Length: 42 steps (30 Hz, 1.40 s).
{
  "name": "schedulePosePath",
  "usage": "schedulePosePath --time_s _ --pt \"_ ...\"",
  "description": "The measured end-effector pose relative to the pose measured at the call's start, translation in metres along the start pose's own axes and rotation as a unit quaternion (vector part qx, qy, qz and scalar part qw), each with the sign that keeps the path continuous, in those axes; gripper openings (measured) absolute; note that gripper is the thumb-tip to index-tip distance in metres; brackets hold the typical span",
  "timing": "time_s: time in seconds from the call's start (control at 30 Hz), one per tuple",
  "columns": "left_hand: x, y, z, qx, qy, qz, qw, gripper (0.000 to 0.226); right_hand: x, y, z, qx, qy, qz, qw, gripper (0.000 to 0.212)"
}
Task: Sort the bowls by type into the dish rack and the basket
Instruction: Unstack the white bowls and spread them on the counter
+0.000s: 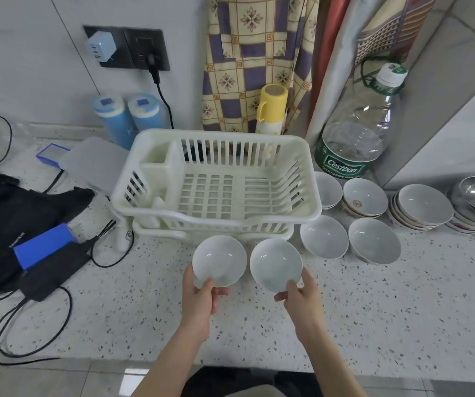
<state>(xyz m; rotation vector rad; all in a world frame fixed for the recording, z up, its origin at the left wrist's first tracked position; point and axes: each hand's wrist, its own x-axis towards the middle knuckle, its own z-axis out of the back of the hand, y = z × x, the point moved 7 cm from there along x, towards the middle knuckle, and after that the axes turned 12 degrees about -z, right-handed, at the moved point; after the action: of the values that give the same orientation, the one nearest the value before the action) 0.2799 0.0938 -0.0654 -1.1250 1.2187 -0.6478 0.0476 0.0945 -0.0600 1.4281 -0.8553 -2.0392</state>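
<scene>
You are holding one white bowl in each hand, just in front of the dish rack [216, 179] on the speckled counter [374, 310]. Your left hand [200, 299] is gripping the left bowl [219, 260] at its 7 o'clock edge: the thumb is lying over the rim inside the bowl, and the other fingers are curling underneath it. Your right hand [302, 296] is clasping the right bowl [275, 265] at its 5 o'clock edge the same way, thumb on the inner wall and fingers wrapping below. The two bowls are sitting side by side, nearly touching, both opening upward. At 3 o'clock from the right bowl, two more white bowls [323, 236] are resting on the counter, and further stacked bowls [422, 206] are waiting beyond them, at 2 o'clock.
</scene>
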Motion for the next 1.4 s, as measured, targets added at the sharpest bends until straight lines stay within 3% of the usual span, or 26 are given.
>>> schedulePosePath --time_s 0.83,1.4 --pt "0.018 0.003 0.009 0.085 0.064 0.037 0.994 0.057 0.01 -0.004 -0.007 0.005 -0.009 -0.023 1.0 0.051" --pt "0.015 0.0 0.009 0.075 0.045 0.045 0.995 0.049 0.013 -0.004 -0.007 0.032 0.022 -0.069 0.997 0.054"
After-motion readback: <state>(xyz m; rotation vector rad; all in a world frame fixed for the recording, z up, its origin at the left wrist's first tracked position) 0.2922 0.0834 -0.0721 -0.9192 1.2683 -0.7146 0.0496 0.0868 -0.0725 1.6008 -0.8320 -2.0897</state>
